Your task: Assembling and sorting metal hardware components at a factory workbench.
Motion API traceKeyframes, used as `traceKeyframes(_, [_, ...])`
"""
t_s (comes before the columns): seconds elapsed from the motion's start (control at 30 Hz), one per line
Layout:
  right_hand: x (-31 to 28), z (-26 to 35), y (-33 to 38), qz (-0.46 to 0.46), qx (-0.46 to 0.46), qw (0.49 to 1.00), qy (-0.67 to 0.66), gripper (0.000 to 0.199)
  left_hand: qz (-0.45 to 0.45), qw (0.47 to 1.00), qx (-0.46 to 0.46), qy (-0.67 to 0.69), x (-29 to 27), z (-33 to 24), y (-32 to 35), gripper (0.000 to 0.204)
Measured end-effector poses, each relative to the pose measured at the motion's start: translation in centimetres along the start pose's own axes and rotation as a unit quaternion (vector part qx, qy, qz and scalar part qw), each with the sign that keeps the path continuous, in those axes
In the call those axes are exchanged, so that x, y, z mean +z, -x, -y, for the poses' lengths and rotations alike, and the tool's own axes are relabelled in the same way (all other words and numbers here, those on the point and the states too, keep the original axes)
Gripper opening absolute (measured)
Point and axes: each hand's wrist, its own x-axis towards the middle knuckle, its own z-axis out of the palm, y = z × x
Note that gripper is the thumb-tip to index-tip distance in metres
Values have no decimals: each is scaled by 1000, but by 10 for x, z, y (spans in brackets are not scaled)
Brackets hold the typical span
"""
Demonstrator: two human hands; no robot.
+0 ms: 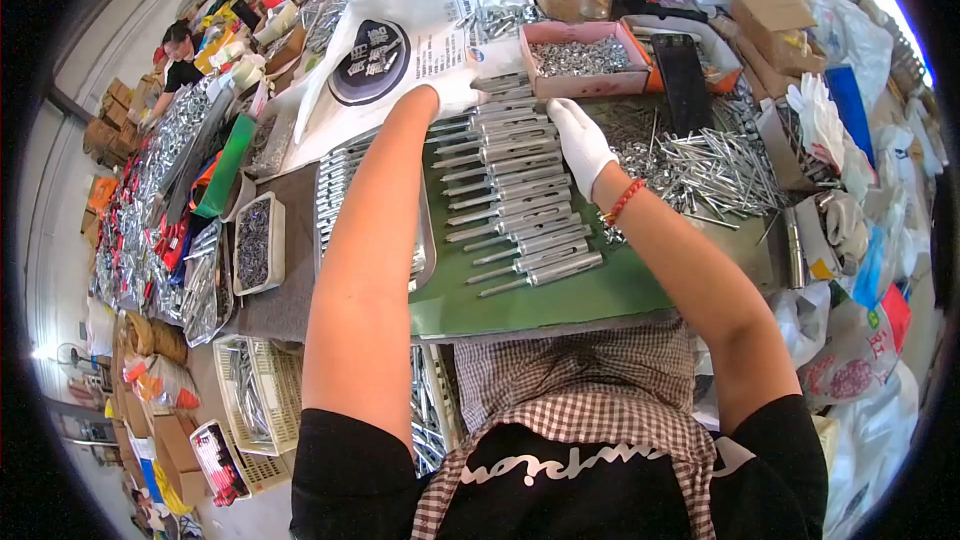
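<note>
A long row of silver slotted metal tubes with thin rods (525,182) lies side by side on the green tabletop (470,315). At the far end of this row is my left hand (456,100), in a white glove; its fingers blend into the white sack and cannot be made out. My right hand (582,145), also gloved in white, rests along the right ends of the far tubes. Its fingers are stretched out, with the tips at a tube's end and nothing visible in the grip. Partly behind my left forearm, a metal tray (428,265) holds more thin metal pieces.
Loose metal rods (715,170) are heaped at the right, near a black phone (682,85). A pink box of small metal parts (585,88) stands beyond the row. A white printed sack (400,50) covers the far left. A tub of dark screws (258,282) sits left.
</note>
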Motion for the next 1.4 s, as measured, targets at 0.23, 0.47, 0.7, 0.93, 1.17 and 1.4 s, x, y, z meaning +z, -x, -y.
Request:
traceKeyframes(0.23, [2, 3, 5, 8, 0, 1000, -8, 42, -22, 997, 38, 67, 0, -2, 10, 43])
traceKeyframes(0.47, [1, -5, -1, -6, -11, 1000, 1, 41, -15, 994, 40, 100, 2, 2, -2, 48])
traceKeyframes(0.7, [1, -7, -2, -12, -49, 999, 16, 40, -37, 993, 73, 88, 6, 2, -6, 38])
traceKeyframes(0.93, [0, -8, -2, 0, -11, 1000, -3, 41, -68, 997, 38, -3, 7, -12, 1, 34])
traceKeyframes(1.17, [-5, -8, -6, -2, -18, 1000, -2, 41, -36, 996, 73, 37, 6, -6, -3, 35])
traceKeyframes(1.4, [2, 1, 3, -6, 4, 1000, -1, 41, -48, 989, 103, 97, 20, 15, -7, 37])
